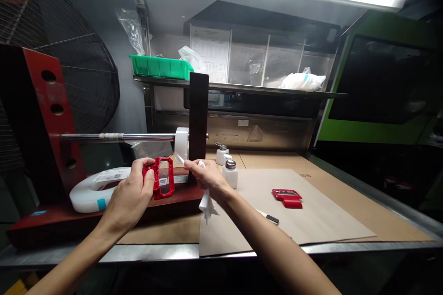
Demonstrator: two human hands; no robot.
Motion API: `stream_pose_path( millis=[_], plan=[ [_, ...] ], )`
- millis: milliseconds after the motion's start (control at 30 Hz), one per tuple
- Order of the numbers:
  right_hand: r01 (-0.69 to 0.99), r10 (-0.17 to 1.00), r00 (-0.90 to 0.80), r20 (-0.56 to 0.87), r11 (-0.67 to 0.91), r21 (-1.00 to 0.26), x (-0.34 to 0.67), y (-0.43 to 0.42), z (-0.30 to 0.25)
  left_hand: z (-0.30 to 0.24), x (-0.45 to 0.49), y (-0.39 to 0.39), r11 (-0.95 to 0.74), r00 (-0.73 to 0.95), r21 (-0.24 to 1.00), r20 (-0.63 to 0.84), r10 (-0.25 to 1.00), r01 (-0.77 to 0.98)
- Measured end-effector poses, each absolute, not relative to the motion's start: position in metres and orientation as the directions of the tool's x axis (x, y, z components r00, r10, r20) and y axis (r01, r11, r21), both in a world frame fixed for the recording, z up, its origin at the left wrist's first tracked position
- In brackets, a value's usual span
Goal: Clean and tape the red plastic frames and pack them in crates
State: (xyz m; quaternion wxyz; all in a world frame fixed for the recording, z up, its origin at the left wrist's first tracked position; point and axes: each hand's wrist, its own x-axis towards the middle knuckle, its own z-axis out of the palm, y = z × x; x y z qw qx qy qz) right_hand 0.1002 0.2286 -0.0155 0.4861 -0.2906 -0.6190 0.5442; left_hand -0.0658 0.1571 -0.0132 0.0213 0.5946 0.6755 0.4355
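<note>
My left hand [136, 184] is closed on a red plastic frame [171, 177] with a rectangular opening, held upright in front of the dark red stand. My right hand [209, 175] has a crumpled white wipe [206, 205] tucked in it, hanging below the palm. Its thumb and forefinger pinch together just under a small roll of clear film [182, 143] on the metal bar [148, 137]; a loose end of film seems to reach the fingertips. Another red plastic part [288, 197] lies on the brown paper to the right.
A large film roll [90, 193] rests on the stand's base [166, 207]. Two white pump bottles [230, 177] stand behind my right hand. A black-ended tool [272, 219] lies partly under my forearm. Above are a shelf [242, 87] and green bin [161, 67].
</note>
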Motion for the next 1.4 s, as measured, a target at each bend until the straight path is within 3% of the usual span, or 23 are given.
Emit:
stream_pose_path(
  millis=[167,333,833,1400],
  plan=[
    [-0.245,0.896,-0.337,0.290,0.214,-0.946,0.095,0.223,-0.015,-0.014,-0.064,0.158,-0.099,-0.282,0.610,0.496,0.821,0.786],
    [-0.299,0.901,-0.312,0.300,0.207,-0.932,0.097,0.214,-0.019,-0.020,-0.064,0.165,-0.160,-0.287,0.687,0.488,0.825,0.709],
    [-0.195,0.904,-0.364,0.223,0.160,-0.968,0.116,0.180,-0.048,-0.030,-0.038,0.178,-0.315,-0.308,0.804,0.508,0.804,0.505],
    [-0.053,0.915,-0.339,0.219,0.214,-0.975,0.119,0.179,-0.045,-0.032,-0.039,0.178,-0.343,-0.309,0.787,0.542,0.781,0.513]
  ],
)
